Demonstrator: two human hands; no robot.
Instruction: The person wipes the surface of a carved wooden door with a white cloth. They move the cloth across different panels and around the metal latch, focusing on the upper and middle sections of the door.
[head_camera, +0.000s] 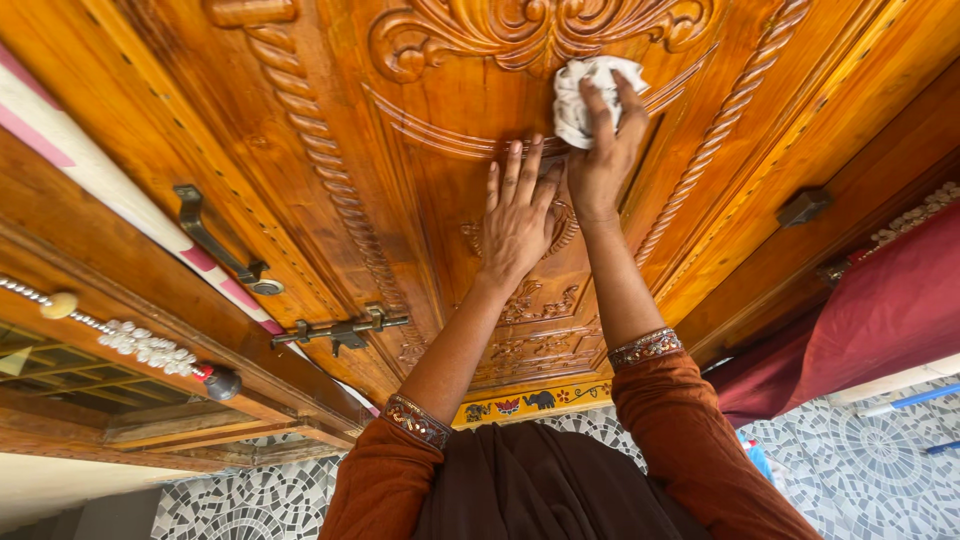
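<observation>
Your right hand (603, 150) grips a white cloth (588, 92) against the carved wooden door (440, 200), left hand (517, 215) open flat; the wiping looks unfinished.

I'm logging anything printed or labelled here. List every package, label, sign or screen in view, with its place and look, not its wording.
No packages, signs or screens show.
Painted strip: at the foot of the carved wooden door, just above the person's arms; a narrow yellow band with small animal and flower figures in dark, red and green.
The right hand presses a white cloth to the door; the left hand lies flat beside it.
</observation>
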